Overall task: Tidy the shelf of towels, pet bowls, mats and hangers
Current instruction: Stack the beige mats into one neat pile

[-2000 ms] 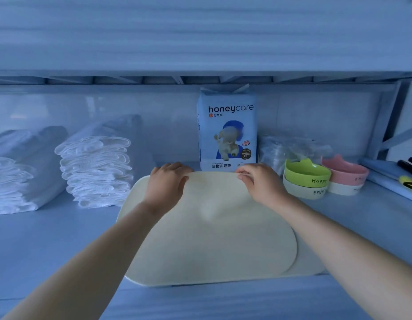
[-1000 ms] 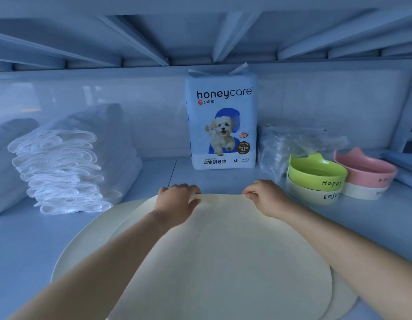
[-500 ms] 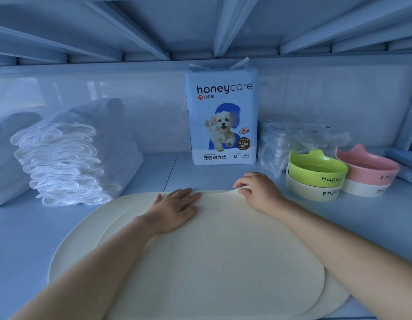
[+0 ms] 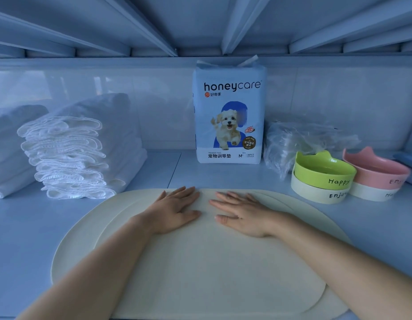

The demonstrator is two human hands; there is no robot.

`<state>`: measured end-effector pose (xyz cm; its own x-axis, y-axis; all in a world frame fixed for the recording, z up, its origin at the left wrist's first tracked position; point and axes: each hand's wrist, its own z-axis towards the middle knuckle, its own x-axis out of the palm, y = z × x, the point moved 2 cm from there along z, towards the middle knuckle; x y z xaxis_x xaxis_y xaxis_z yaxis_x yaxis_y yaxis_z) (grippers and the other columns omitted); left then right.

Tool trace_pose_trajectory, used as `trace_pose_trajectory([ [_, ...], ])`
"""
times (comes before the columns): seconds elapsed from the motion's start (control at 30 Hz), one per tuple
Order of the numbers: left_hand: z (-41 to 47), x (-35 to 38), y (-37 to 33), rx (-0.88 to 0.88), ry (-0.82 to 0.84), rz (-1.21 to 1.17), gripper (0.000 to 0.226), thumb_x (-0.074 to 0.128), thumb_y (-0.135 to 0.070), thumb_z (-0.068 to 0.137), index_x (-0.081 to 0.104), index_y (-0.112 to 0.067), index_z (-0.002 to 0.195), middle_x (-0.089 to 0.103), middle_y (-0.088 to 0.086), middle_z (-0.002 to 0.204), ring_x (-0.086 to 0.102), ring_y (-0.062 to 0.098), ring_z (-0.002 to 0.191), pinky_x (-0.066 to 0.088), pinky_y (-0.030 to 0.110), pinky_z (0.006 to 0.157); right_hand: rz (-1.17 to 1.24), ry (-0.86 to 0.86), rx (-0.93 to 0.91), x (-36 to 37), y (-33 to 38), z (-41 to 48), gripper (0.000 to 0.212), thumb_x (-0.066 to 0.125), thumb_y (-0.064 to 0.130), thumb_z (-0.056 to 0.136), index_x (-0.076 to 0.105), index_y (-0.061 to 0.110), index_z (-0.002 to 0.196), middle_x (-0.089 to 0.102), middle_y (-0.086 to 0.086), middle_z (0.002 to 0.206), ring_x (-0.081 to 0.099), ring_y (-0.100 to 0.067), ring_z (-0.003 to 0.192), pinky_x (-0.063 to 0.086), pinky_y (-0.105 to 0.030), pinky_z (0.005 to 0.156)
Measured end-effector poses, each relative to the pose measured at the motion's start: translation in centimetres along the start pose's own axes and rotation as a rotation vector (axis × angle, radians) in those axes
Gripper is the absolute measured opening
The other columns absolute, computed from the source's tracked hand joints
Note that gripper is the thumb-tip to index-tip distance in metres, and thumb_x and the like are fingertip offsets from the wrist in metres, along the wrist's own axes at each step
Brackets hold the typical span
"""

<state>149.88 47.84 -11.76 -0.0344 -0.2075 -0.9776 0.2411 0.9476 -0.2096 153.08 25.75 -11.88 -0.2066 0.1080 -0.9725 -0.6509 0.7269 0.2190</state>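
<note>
A cream oval mat (image 4: 212, 269) lies flat on the shelf, on top of another cream mat (image 4: 75, 234) whose rim shows at the left and far edge. My left hand (image 4: 175, 210) and my right hand (image 4: 240, 211) both rest palm down on the top mat near its far edge, fingers straight, side by side. Two stacks of folded white towels (image 4: 71, 151) stand at the left. At the right, a green pet bowl (image 4: 325, 172) sits on a white one, and a pink bowl (image 4: 376, 168) sits on another white one.
A blue honeycare training-pad pack (image 4: 229, 114) stands upright against the back wall. Crumpled clear plastic bags (image 4: 299, 139) lie behind the bowls. The shelf above hangs low overhead. A blue object shows at the far right edge.
Both hands let go of the top mat's far edge, which now lies flat. The right hand went from pinching the edge to lying flat beside the left. The view moved closer.
</note>
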Motion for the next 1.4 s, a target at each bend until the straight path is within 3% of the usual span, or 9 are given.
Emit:
trace_pose_trajectory([
  [0.1, 0.0, 0.0, -0.1, 0.008, 0.064, 0.038, 0.078, 0.023, -0.076, 0.081, 0.001, -0.04, 0.147, -0.005, -0.02, 0.155, -0.007, -0.001, 0.141, -0.005, 0.04, 0.117, -0.04, 0.021, 0.027, -0.2, 0.5, -0.2, 0.057, 0.017, 0.065, 0.091, 0.004, 0.049, 0.144, -0.01, 0.023, 0.154, -0.013, -0.002, 0.141, -0.009, -0.04, 0.115],
  [0.2, 0.0, -0.2, -0.4, 0.007, 0.07, 0.055, 0.077, 0.021, -0.075, 0.083, 0.001, -0.038, 0.148, -0.005, -0.018, 0.156, -0.006, 0.001, 0.142, -0.005, 0.039, 0.117, -0.037, 0.003, 0.04, -0.3, 0.9, -0.5, 0.056, 0.019, 0.064, 0.092, 0.007, 0.048, 0.144, -0.007, 0.021, 0.155, -0.01, -0.003, 0.142, -0.008, -0.039, 0.114],
  [0.37, -1.4, -0.6, -0.5, 0.034, -0.007, 0.05, 0.063, 0.023, -0.061, 0.092, 0.014, -0.034, 0.148, 0.005, -0.01, 0.157, 0.004, 0.006, 0.144, 0.005, 0.037, 0.118, 0.099, -0.198, 0.111, -0.8, 2.3, -1.7, 0.052, 0.043, 0.055, 0.091, 0.038, 0.037, 0.14, 0.022, 0.012, 0.154, 0.019, -0.006, 0.141, 0.013, -0.024, 0.114],
  [0.5, -4.8, -1.1, 1.7, 0.106, -0.02, 0.041, 0.057, 0.026, -0.056, 0.094, 0.019, -0.036, 0.147, 0.012, -0.011, 0.156, 0.011, 0.004, 0.142, 0.003, 0.021, 0.114, 0.086, -0.231, 0.096, -0.4, 5.6, -2.0, 0.043, 0.051, 0.047, 0.09, 0.051, 0.032, 0.131, 0.036, 0.008, 0.147, 0.031, -0.008, 0.135, 0.021, -0.018, 0.105],
  [0.77, -13.0, -3.5, 8.2, 0.113, -0.006, 0.04, 0.047, 0.036, -0.051, 0.095, 0.03, -0.044, 0.141, 0.021, -0.019, 0.152, 0.017, -0.004, 0.138, 0.005, 0.011, 0.107, 0.099, -0.202, 0.078, 1.7, 14.7, 0.3, 0.047, 0.049, 0.049, 0.091, 0.048, 0.032, 0.134, 0.031, 0.006, 0.151, 0.025, -0.007, 0.138, 0.016, -0.015, 0.103],
  [0.9, -16.0, -4.9, 10.3, 0.04, -0.001, 0.027, 0.044, 0.038, -0.05, 0.094, 0.034, -0.046, 0.138, 0.024, -0.018, 0.151, 0.024, 0.004, 0.137, 0.016, 0.021, 0.111, 0.049, -0.145, 0.139, 2.5, 17.3, 1.4, 0.052, 0.041, 0.052, 0.093, 0.036, 0.034, 0.141, 0.019, 0.004, 0.156, 0.014, -0.009, 0.143, 0.011, -0.03, 0.117],
  [1.07, -16.5, -5.3, 9.2, 0.069, 0.003, -0.024, 0.043, 0.036, -0.05, 0.095, 0.039, -0.043, 0.137, 0.025, -0.013, 0.152, 0.026, 0.01, 0.138, 0.016, 0.027, 0.112, 0.05, -0.066, 0.266, 2.5, 17.0, 0.8, 0.052, 0.03, 0.059, 0.093, 0.021, 0.046, 0.143, 0.003, 0.013, 0.157, -0.002, -0.007, 0.144, 0.0, -0.042, 0.117],
  [1.23, -14.3, -3.2, 6.2, 0.094, 0.105, 0.032, 0.059, 0.027, -0.057, 0.094, 0.02, -0.032, 0.147, 0.009, 0.0, 0.158, 0.005, 0.013, 0.145, 0.001, 0.035, 0.116, 0.02, -0.096, 0.349, 3.1, 16.6, 0.7, 0.055, 0.025, 0.063, 0.092, 0.015, 0.048, 0.144, -0.001, 0.015, 0.157, -0.006, -0.006, 0.144, -0.004, -0.048, 0.114],
  [1.4, -12.0, -1.7, 5.3, 0.103, 0.132, 0.12, 0.072, 0.016, -0.073, 0.085, 0.001, -0.04, 0.147, -0.005, 0.0, 0.158, -0.004, 0.016, 0.145, -0.001, 0.04, 0.118, 0.003, -0.091, 0.424, 3.0, 14.7, -0.1, 0.058, 0.022, 0.068, 0.089, 0.011, 0.05, 0.143, -0.005, 0.016, 0.156, -0.008, -0.008, 0.144, -0.006, -0.052, 0.112],
])
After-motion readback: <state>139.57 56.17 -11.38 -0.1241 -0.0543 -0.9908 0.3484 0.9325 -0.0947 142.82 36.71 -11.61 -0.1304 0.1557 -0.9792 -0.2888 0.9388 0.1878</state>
